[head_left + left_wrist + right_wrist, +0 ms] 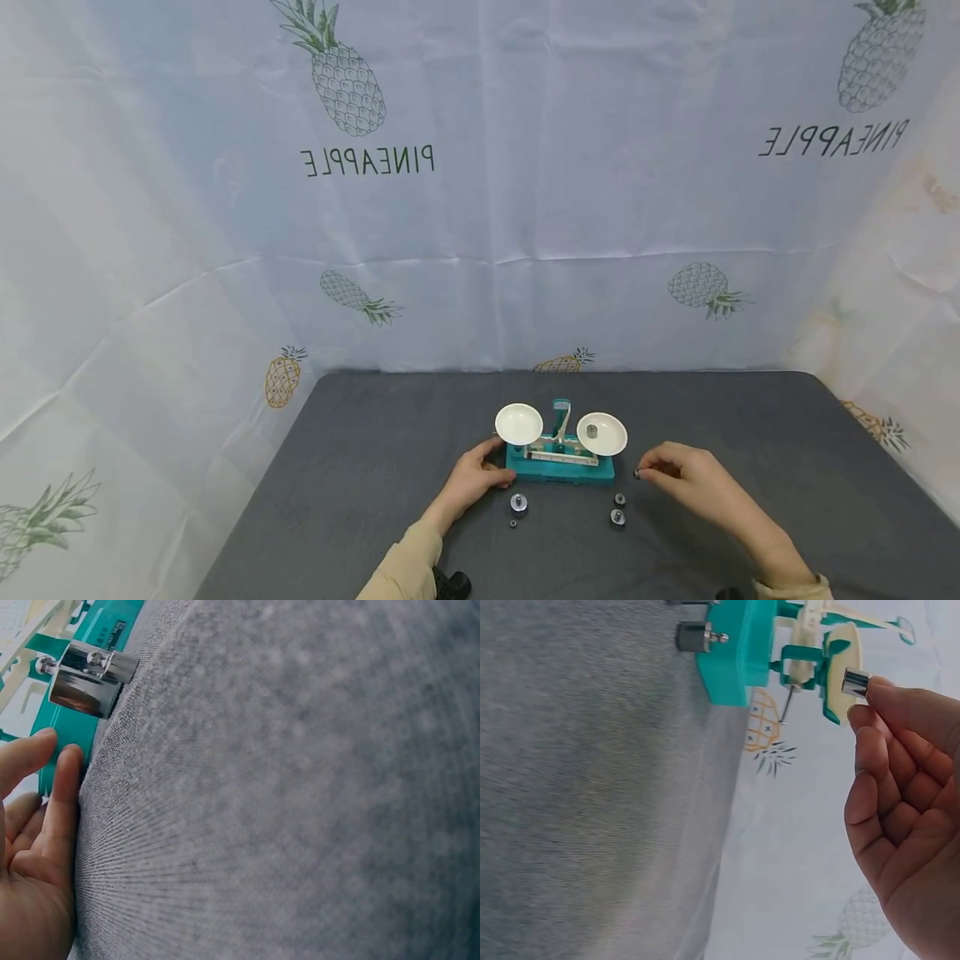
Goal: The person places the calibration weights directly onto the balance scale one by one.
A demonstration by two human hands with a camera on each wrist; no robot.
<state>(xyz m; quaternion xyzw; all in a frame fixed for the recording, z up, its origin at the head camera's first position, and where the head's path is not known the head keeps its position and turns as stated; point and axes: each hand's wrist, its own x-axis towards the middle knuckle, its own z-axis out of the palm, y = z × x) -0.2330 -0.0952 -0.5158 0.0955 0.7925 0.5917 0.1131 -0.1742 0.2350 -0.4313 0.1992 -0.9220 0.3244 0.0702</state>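
A teal balance scale [558, 471] with two white pans stands on the dark table. Its right pan [611, 437] bears a metal weight [592, 431] and sits lower than the left pan [519, 425], which bears nothing. My left hand [472, 477] holds the left end of the base, thumb at the front corner. To the right of the scale, my right hand [693, 479] pinches a small shiny cylindrical weight [854, 681] between thumb and forefinger. The weight is raised off the table, apart from the scale.
In front of the base's left part are a large knobbed weight [518, 504] and a tiny one [513, 523]. Two more weights, one smaller [619, 500] and one larger [617, 518], stand near its right front corner. A pineapple-print cloth [487, 208] hangs behind the table.
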